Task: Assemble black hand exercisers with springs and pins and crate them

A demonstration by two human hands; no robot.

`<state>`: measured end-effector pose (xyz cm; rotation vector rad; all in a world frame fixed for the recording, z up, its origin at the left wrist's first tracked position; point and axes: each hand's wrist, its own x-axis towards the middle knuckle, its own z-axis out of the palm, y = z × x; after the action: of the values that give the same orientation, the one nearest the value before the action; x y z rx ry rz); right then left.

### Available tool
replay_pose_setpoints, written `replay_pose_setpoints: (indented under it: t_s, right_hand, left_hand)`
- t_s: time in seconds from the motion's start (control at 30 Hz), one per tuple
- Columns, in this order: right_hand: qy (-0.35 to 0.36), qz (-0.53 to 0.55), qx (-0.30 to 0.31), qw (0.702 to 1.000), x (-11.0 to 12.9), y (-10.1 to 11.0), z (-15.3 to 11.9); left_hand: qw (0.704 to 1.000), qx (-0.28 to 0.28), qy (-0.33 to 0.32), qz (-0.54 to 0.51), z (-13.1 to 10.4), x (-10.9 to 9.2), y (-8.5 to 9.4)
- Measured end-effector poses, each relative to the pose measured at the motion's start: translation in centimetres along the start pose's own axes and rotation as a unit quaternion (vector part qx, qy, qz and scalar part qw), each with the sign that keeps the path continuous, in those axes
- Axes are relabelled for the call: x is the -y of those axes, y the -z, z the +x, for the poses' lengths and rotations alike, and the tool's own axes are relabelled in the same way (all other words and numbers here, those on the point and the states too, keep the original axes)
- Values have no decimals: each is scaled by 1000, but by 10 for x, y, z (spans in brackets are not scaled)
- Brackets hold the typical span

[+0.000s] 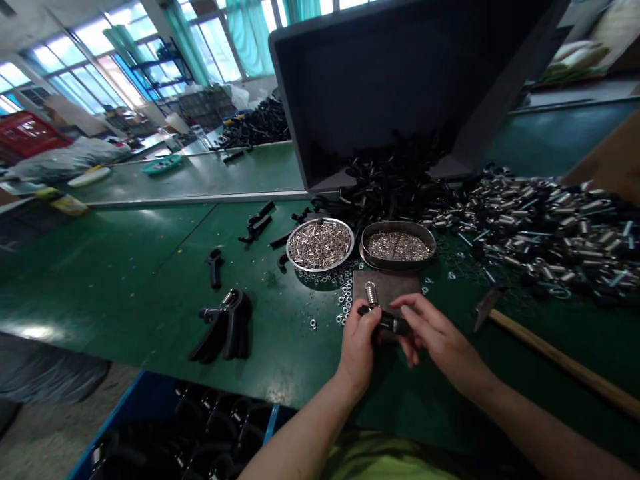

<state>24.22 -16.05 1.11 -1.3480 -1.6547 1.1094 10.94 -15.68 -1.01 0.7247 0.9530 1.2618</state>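
My left hand [359, 343] is closed on a black part [387, 321] with a metal spring [371, 294] standing up from it. Beside it, my right hand [440, 340] has its thumb and fingers around the other end of the black part; whether they grip it is hard to tell. Beneath the spring lies a flat metal plate [390, 283]. Just beyond are a round dish [321, 245] of small metal pins and an oval tin [398, 245] of tiny metal pieces. Small nuts [345, 300] are scattered left of the plate.
A hammer [550, 353] lies at right, before a heap of springs [560, 227]. A tipped dark bin [400, 93] spills black parts behind. Black clamps [225, 327] rest at left; a blue crate [113, 427] stands below the table edge.
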Motion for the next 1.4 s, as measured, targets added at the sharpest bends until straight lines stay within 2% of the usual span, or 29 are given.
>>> replay_pose_setpoints:
  t_s: [0.03, 0.13, 0.17, 0.23, 0.3, 0.37, 0.43, 0.5, 0.57, 0.6, 0.67, 0.73, 0.8, 0.9, 0.97, 1.07, 1.17, 1.3, 1.4]
  right_hand:
    - [-1, -2, -8, 1000, 0, 0, 0]
    - [64, -34, -73, 995, 0, -3, 1]
    - [51, -13, -74, 996, 0, -4, 2]
    - [-44, 103, -23, 994, 2, -9, 5]
    - [-136, 246, 28, 959, 5, -14, 9]
    - [-166, 348, 33, 922, 5, -20, 14]
    - [-180, 381, 27, 907, 2, -23, 20]
    - [-204, 340, 73, 915, -4, -20, 29]
    - [-199, 219, 131, 946, -8, -12, 44]
    - [-173, 138, 135, 966, -9, -7, 56]
    - [-75, -28, 82, 993, -6, 0, 84]
    - [54, -161, 9, 985, 1, -3, 116]
    - [158, -254, -8, 954, 8, -17, 148]
    - [210, -311, 12, 927, 9, -50, 184]
    - [210, -313, 19, 926, 5, -68, 198]
    - [209, -308, 21, 928, -3, -80, 204]
    - [203, -291, 13, 935, -5, -78, 204]
    - [181, -249, 2, 951, 4, -66, 199]
    - [162, -216, 0, 963, 10, -46, 182]
  left_hand:
    - [1000, -2, -1, -6, 1, 1, 1]
    - [1000, -11, -11, -12, 4, 2, 3]
    - [1000, -14, -18, 4, 4, 1, 4]
    - [996, -27, -44, 71, 4, -1, 5]
    - [983, -68, -80, 147, 3, -5, 5]
    - [969, -122, -102, 191, 2, -10, 4]
    - [959, -151, -106, 217, 3, -13, 5]
    - [948, -152, -108, 260, 6, -13, 9]
    - [937, -142, -112, 298, 10, -12, 16]
    - [935, -131, -115, 309, 13, -11, 20]
    - [927, -96, -128, 339, 17, -9, 26]
    - [898, -48, -151, 410, 20, -8, 28]
    - [839, 3, -172, 516, 22, -8, 26]
    - [749, 55, -176, 637, 22, -5, 20]
    - [724, 63, -169, 666, 21, -2, 18]
    - [722, 64, -170, 668, 20, 1, 19]
    - [725, 62, -166, 666, 21, 2, 21]
    - [743, 59, -181, 641, 26, 3, 23]
    - [751, 58, -199, 626, 28, 3, 25]
